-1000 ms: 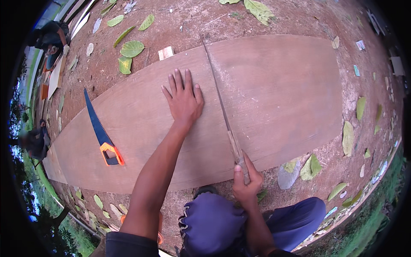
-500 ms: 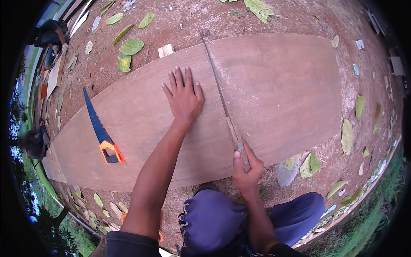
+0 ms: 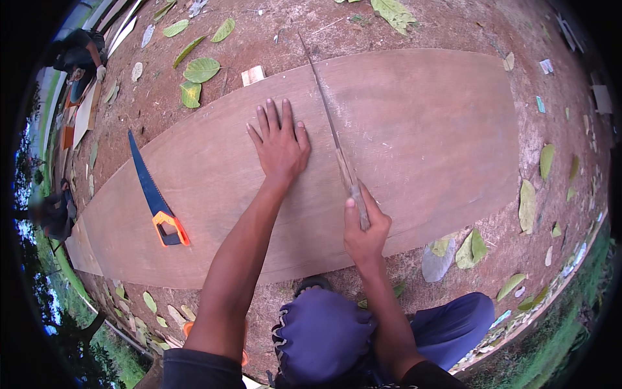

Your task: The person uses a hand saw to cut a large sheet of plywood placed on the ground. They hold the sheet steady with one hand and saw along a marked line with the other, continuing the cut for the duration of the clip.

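Sawing mid-frame, I judge: right hand point(image 3: 368, 235) clamped on saw point(image 3: 336, 142), left hand point(image 3: 281, 150) flat on board point(image 3: 447, 142). My next stroke needs bracing.

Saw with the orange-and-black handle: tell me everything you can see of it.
The orange-and-black-handled saw lies flat on the brown wooden sheet, left of the person's left hand, untouched by hands. Its dark-blue, metal-looking blade tapers toward the sheet's far edge, tip reaching past it; teeth line its right side. The plastic-looking handle forms a closed loop.
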Available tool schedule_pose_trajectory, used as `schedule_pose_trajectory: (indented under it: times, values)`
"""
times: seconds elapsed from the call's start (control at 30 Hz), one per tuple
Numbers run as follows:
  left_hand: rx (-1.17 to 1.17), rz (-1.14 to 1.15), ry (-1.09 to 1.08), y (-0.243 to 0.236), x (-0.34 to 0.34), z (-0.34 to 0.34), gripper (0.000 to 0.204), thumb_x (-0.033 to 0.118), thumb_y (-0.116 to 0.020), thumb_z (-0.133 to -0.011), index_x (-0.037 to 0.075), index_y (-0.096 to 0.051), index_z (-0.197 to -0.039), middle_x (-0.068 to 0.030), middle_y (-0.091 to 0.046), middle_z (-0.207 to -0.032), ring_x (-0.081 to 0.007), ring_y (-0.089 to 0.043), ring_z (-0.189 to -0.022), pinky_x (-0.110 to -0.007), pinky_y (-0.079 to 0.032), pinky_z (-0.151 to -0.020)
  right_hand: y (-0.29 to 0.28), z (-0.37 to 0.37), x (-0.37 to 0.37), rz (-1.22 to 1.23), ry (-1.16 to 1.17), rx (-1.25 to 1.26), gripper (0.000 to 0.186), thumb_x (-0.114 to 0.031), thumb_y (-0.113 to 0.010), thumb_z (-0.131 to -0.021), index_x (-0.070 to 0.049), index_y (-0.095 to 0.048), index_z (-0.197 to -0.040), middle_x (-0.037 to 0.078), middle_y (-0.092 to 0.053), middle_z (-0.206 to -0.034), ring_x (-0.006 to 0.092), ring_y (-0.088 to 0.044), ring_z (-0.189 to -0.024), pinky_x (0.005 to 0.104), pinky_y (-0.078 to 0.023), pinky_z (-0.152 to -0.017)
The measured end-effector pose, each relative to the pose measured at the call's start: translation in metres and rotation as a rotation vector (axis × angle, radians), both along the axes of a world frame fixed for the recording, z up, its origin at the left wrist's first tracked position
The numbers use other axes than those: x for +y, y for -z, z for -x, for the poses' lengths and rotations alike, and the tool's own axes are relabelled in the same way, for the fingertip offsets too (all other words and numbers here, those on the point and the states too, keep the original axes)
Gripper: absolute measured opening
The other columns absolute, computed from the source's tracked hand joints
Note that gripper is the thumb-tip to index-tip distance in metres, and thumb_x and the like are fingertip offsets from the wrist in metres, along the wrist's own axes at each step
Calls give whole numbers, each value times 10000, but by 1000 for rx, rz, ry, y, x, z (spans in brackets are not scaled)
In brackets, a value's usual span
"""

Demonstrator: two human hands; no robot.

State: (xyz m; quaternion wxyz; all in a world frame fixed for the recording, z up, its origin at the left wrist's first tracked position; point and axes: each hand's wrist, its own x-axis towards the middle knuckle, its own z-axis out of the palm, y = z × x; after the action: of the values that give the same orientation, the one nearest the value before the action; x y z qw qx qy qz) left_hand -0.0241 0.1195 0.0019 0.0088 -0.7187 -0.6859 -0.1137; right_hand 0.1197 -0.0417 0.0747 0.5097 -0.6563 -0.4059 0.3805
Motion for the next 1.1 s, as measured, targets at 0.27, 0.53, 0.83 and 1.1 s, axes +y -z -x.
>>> schedule_pose_trajectory:
  times: [0.27, 0.53, 0.83, 1.1]
  values:
    - [-14, 14, -7, 10, 1, 2, 622, 389, -398, -1030, 131, -360, -1595, -187, -264, -1672, -395, -181, -1561, -642, -71, -1234, 8, -5, -36, -98, -6, -87, 420, -107, -642, -961, 90, -611, -1331, 265, -740, -1061, 263, -752, -998, 353, -585, -813]
    - [-29, 13, 16, 8, 1, -13, 620, 393, -403, -1030, 141, -362, -1595, -176, -261, -1676, -380, -178, -1564, -636, -60, -1238, 11, -5, 87, -21, -8, 9, 408, -136, -645, -978, 79, -619, -1325, 204, -742, -964, 164, -670, -878, 326, -541, -773]
    - [9, 12, -8, 5, -2, 3, 622, 396, -399, -1036, 132, -351, -1597, -181, -256, -1675, -385, -166, -1566, -631, -64, -1240, -21, -17, -89, -45, -64, -127, 448, -78, -651, -943, 108, -596, -1347, 253, -741, -1100, 233, -753, -945, 321, -582, -797]
    - [-17, 36, 19, 9, -5, -10, 636, 412, -394, -1031, 130, -348, -1599, -185, -263, -1672, -382, -168, -1567, -632, -59, -1240, 17, -5, 67, -9, 12, 2, 406, -136, -668, -959, 71, -628, -1306, 267, -735, -930, 197, -745, -864, 337, -560, -727]
